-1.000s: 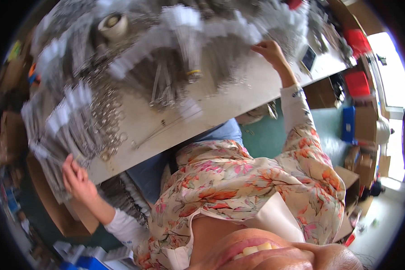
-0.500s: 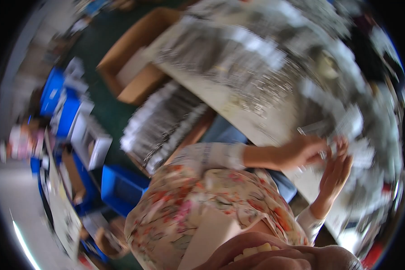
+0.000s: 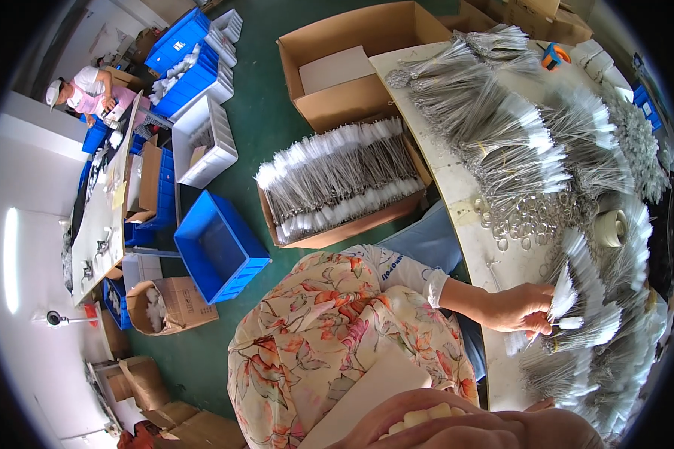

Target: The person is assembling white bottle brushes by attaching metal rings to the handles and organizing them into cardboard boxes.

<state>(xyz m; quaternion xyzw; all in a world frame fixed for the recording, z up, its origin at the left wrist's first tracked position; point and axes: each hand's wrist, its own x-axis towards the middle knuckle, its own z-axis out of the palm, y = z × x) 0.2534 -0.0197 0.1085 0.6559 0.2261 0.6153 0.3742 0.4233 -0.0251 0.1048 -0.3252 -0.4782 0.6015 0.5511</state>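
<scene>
My left hand (image 3: 518, 308) reaches out over the white table (image 3: 472, 224) and pinches a few thin wire pieces with white tips (image 3: 563, 293). It rests among fanned piles of the same white-tipped wire pieces (image 3: 502, 127) that cover the table. Only a sliver of my right hand (image 3: 544, 405) shows at the lower edge, beside more bundles (image 3: 577, 374); whether it holds anything is hidden. A roll of tape (image 3: 612, 227) lies just beyond my left hand.
A cardboard box full of wire pieces (image 3: 341, 187) stands on the green floor beside the table, with an open carton (image 3: 352, 63) behind it. A blue crate (image 3: 219, 251) and white bins (image 3: 206, 142) sit further left. Another person (image 3: 82, 88) works at a far bench.
The view has swung left, from the table top to the floor and boxes. My hands came together from wide apart, and my left hand now grips wire pieces.
</scene>
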